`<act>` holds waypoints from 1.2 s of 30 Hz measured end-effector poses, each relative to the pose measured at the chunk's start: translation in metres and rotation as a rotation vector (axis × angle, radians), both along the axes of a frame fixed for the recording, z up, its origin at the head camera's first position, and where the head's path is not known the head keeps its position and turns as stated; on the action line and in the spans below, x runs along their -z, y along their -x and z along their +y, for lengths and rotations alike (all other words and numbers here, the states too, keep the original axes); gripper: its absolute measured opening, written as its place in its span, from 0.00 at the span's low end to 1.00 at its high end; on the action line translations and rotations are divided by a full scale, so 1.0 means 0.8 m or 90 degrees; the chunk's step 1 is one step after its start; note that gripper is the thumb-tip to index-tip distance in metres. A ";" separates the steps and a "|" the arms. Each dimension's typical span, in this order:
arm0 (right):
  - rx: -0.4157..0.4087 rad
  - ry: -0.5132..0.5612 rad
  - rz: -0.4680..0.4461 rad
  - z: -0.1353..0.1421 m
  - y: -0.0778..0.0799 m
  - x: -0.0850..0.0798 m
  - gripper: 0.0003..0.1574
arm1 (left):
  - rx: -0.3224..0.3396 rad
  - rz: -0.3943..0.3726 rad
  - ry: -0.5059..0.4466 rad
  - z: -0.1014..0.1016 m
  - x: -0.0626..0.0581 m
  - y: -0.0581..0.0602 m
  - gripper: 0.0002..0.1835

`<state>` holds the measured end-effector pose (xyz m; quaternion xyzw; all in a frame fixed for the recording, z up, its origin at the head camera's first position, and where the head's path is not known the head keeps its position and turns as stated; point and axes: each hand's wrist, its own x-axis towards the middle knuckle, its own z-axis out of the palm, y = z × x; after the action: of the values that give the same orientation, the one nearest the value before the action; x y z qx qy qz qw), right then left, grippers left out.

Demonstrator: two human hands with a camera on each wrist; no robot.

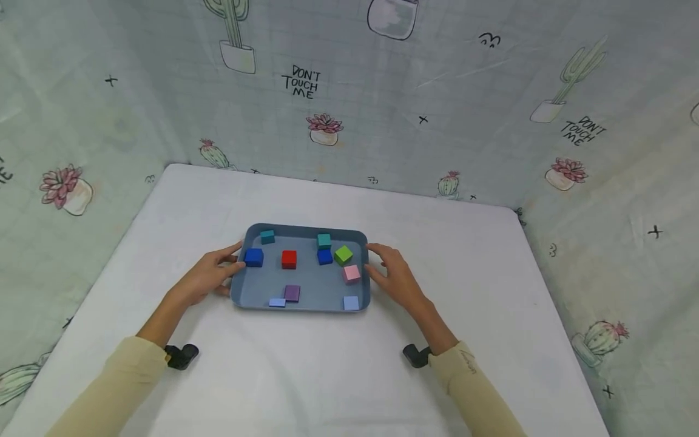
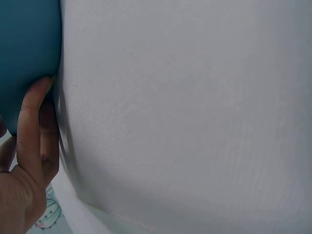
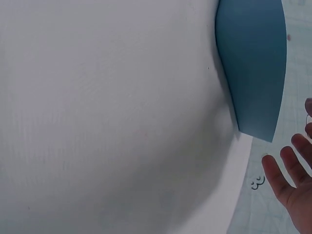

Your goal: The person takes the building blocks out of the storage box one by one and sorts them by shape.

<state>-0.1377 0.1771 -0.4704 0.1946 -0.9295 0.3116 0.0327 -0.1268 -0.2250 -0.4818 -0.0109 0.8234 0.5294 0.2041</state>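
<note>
A shallow blue-grey tray (image 1: 306, 303) lies on the white table, with small cubes and blocks inside. Among them are a red cube (image 1: 289, 260), a green cube (image 1: 343, 255), a pink cube (image 1: 352, 274) and a purple block (image 1: 292, 294). My left hand (image 1: 204, 276) grips the tray's left side, thumb over the rim beside a blue cube (image 1: 253, 257). In the left wrist view its fingers (image 2: 31, 136) lie against the outer wall. At the right rim my right hand (image 1: 397, 278) has its fingers loosely spread, apart from the tray wall (image 3: 253, 73) in the right wrist view.
The white table (image 1: 306, 376) ends at the back against a curtain (image 1: 377, 91) printed with cacti. Teal blocks (image 1: 267, 237) lie along the tray's far side, light-blue blocks (image 1: 351, 303) along its near side. Black devices (image 1: 182, 357) are strapped at both wrists.
</note>
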 end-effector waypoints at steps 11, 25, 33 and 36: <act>0.003 0.014 0.022 0.006 0.005 0.006 0.30 | 0.003 0.005 -0.019 -0.002 -0.001 -0.003 0.37; -0.034 0.024 -0.005 -0.006 0.012 0.004 0.27 | 0.003 -0.004 -0.004 -0.003 0.000 0.004 0.37; -0.022 -0.019 -0.024 -0.014 0.018 -0.001 0.28 | -0.001 -0.010 -0.005 -0.002 -0.001 0.003 0.37; -0.023 -0.035 -0.020 -0.018 0.025 -0.002 0.27 | -0.002 -0.008 -0.008 -0.001 -0.002 0.003 0.37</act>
<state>-0.1575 0.1630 -0.4691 0.2074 -0.9343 0.2897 0.0067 -0.1296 -0.2260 -0.4804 -0.0146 0.8188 0.5347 0.2085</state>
